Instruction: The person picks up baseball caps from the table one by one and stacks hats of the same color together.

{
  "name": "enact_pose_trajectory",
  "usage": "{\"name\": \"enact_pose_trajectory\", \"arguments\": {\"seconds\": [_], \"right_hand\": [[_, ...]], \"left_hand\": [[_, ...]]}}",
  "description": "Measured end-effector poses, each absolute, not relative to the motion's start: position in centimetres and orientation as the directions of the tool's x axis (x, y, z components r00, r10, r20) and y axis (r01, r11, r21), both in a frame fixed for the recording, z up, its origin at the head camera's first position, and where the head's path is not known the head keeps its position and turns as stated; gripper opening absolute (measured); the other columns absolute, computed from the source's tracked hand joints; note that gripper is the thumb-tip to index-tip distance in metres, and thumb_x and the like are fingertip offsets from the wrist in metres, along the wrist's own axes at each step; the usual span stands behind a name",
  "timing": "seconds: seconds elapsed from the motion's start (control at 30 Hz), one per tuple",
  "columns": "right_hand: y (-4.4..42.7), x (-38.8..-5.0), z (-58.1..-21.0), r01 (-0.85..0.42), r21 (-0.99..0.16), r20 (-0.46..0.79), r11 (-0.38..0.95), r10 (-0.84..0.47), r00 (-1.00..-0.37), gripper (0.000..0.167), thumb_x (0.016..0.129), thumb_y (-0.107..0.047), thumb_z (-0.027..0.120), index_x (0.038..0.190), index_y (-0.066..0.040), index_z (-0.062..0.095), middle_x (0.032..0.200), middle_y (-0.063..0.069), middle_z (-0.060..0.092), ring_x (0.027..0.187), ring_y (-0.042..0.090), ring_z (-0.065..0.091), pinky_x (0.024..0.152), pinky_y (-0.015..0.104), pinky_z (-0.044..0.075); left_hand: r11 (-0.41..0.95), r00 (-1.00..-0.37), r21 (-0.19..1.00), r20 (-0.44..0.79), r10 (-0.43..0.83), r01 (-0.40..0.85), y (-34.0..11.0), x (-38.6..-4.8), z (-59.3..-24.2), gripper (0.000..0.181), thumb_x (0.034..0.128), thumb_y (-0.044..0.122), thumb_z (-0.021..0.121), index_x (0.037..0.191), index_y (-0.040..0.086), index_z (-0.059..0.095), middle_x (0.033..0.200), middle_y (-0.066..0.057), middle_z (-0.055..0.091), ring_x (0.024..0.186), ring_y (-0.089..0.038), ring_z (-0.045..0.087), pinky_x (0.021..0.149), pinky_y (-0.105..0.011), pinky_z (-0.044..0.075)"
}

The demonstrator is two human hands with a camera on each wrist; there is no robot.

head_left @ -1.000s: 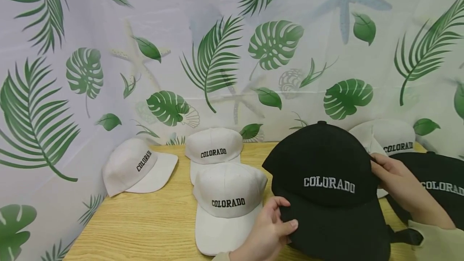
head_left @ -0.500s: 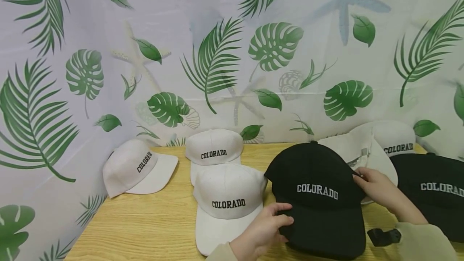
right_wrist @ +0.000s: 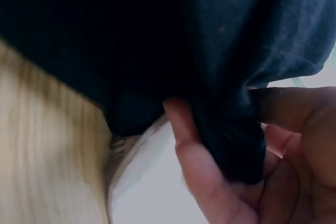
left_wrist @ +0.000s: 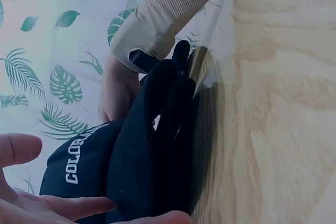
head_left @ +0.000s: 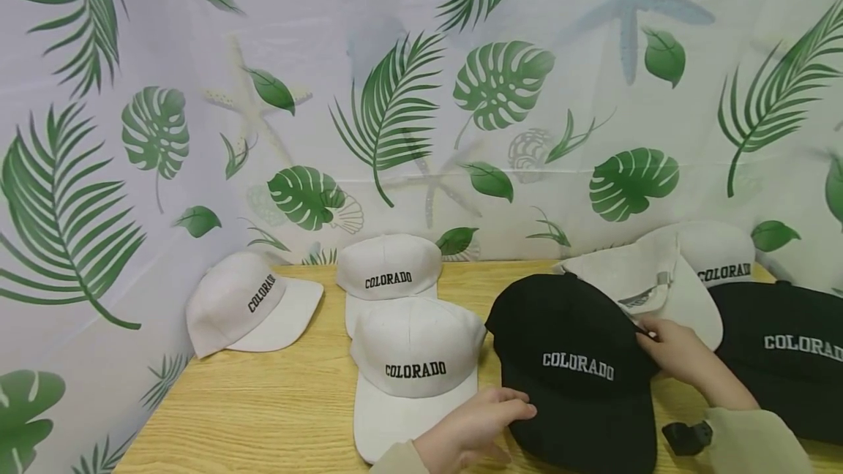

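A black COLORADO cap (head_left: 579, 328) sits on the wooden table, brim toward the camera. At its right side, the right hand (head_left: 685, 357) pinches the cap's edge; the right wrist view shows fingers (right_wrist: 197, 171) and thumb around the dark fabric (right_wrist: 231, 145). The left hand (head_left: 470, 426) is at the left of the brim, its fingers extended. In the left wrist view that hand (left_wrist: 52, 208) has its fingers spread beside the black cap (left_wrist: 131, 166), not curled round it.
White caps stand left (head_left: 237, 306), back centre (head_left: 388, 269) and front centre (head_left: 415, 350). Behind the black cap lies a tipped white cap (head_left: 685, 298), with another white cap (head_left: 718, 247) behind. A second black cap (head_left: 790, 357) is at the right edge.
The black cap has come down and left onto the table, with the right hand still pinching it. The left hand's fingers have loosened from the brim. The tipped white cap behind has come into view.
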State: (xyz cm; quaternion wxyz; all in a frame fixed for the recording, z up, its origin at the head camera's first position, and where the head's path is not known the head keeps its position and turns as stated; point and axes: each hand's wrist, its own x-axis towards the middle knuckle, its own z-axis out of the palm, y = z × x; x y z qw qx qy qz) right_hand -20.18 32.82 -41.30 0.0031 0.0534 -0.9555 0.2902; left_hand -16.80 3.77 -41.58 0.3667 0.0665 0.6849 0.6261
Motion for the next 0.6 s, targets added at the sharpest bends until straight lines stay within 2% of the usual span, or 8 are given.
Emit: {"name": "enact_pose_trajectory", "arguments": {"seconds": [0.1,0.23,0.4,0.5,0.6], "right_hand": [[32.7,-20.1,-41.1,-0.112,-0.499,0.053,0.860,-0.098,-0.994,0.014,0.088,-0.004,0.043,0.084,0.005,0.053,0.077,0.015,0.058,0.063,0.022,0.055,0.051,0.034,0.044],[32.6,-19.7,-40.6,-0.087,-0.470,0.032,0.878,-0.082,-0.996,0.018,0.087,-0.008,0.046,0.092,0.008,0.052,0.077,0.013,0.058,0.065,0.023,0.055,0.053,0.035,0.043],[32.5,-18.7,-39.6,0.001,-0.415,-0.047,0.910,-0.021,-0.999,0.043,0.090,-0.023,0.046,0.106,0.016,0.042,0.083,0.022,0.058,0.072,0.030,0.057,0.056,0.040,0.044],[32.3,-17.9,-39.1,0.036,-0.377,-0.084,0.925,0.004,-0.996,0.053,0.091,-0.033,0.043,0.107,0.018,0.039,0.082,0.022,0.058,0.071,0.030,0.057,0.055,0.041,0.043],[31.9,-17.1,-39.2,0.015,-0.378,-0.103,0.926,-0.026,-0.994,0.054,0.091,-0.038,0.044,0.099,0.016,0.043,0.077,0.016,0.058,0.068,0.026,0.057,0.055,0.040,0.043]], "left_hand": [[0.214,-0.729,0.909,-0.414,0.545,-0.357,3.6,-16.9,-41.8,0.045,0.0850,0.015,0.051,0.121,-0.012,0.044,0.127,-0.019,0.041,0.122,-0.038,0.027,0.076,-0.063,0.036],[0.231,-0.730,0.905,-0.426,0.534,-0.358,3.3,-16.8,-41.9,0.046,0.0850,0.016,0.052,0.120,-0.012,0.045,0.127,-0.019,0.042,0.122,-0.036,0.029,0.076,-0.062,0.037],[0.248,-0.725,0.901,-0.433,0.536,-0.356,3.1,-16.6,-41.9,0.045,0.0848,0.018,0.053,0.119,-0.010,0.046,0.127,-0.018,0.041,0.121,-0.035,0.030,0.076,-0.060,0.039],[0.231,-0.729,0.904,-0.427,0.535,-0.360,3.1,-16.7,-41.8,0.045,0.0852,0.017,0.052,0.121,-0.009,0.045,0.128,-0.018,0.040,0.122,-0.036,0.029,0.077,-0.063,0.035],[0.207,-0.734,0.907,-0.419,0.534,-0.367,3.1,-16.9,-41.6,0.045,0.0854,0.016,0.052,0.123,-0.009,0.044,0.130,-0.019,0.038,0.123,-0.038,0.026,0.078,-0.067,0.031]]}}
